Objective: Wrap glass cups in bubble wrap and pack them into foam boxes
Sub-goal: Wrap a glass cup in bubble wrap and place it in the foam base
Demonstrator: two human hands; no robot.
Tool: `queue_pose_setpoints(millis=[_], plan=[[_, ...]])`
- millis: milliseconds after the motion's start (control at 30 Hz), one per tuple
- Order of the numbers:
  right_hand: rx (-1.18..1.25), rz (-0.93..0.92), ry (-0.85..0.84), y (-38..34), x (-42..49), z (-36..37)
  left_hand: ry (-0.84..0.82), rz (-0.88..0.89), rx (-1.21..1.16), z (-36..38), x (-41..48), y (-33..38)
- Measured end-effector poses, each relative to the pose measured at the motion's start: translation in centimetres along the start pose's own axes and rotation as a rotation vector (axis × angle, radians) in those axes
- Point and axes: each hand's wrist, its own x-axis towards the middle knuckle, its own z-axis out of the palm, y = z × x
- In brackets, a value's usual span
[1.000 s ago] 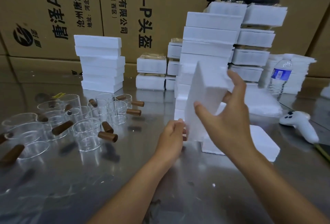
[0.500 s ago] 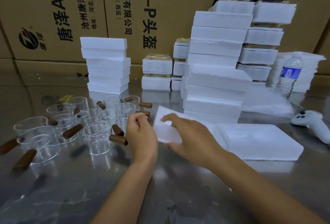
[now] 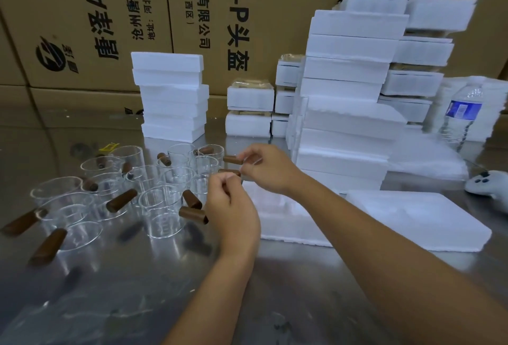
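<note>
Steel table before cardboard cartons; glass cups crowd its left side.
Right hand pinches a wooden handle; left hand, fingers curled, seems to pinch the neighbouring handle. Open foam box lies just right.

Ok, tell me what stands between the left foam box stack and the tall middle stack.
Two short piles of foam boxes stand there on the steel table, seen in the head view.
</note>
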Motion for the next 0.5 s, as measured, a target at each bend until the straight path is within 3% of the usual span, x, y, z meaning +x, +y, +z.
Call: queue_pose_setpoints(millis=[100,300,500], plan=[[-0.104,0.044,0.025,0.2,1.5,1.4,-0.012,0.009,0.006,0.0,-0.2,-0.2],[-0.41,0.146,-0.117,0.7,3.6,4.1,-0.018,0.004,0.053,0.1,-0.3,-0.6],[-0.477,0.12,-0.072,0.5,4.5,3.7,0.001,-0.03,0.099,0.4,0.0,-0.6]])
